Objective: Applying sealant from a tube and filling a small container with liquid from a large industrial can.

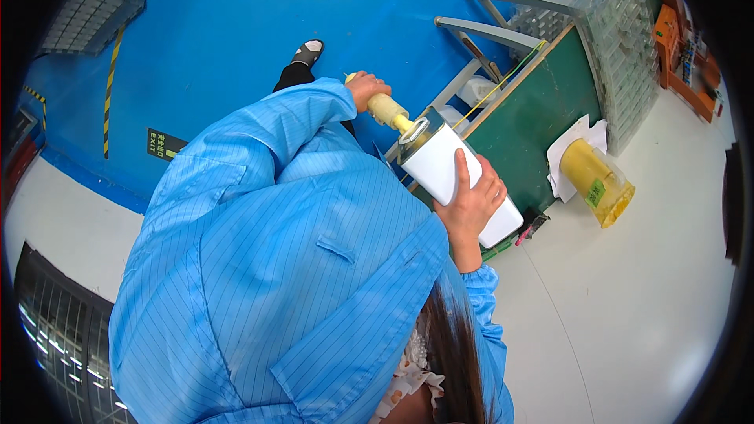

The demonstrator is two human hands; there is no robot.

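Note:
My left hand (363, 88) grips a cream-yellow cylindrical piece (387, 110). Its narrow yellow tip points into the open top of a white rectangular container (440, 159). My right hand (473, 198) wraps around the side of that container and holds it tilted in front of my chest. My blue striped coat (275, 267) fills the lower middle of the view and hides the lower part of the container's near side.
A green-topped bench (542, 118) stands just beyond the container. On a white sheet on it lies a yellow translucent jar (597, 182). A clear plastic drawer cabinet (620, 47) and a grey metal frame (503, 16) are behind. Blue floor (236, 23) lies at upper left.

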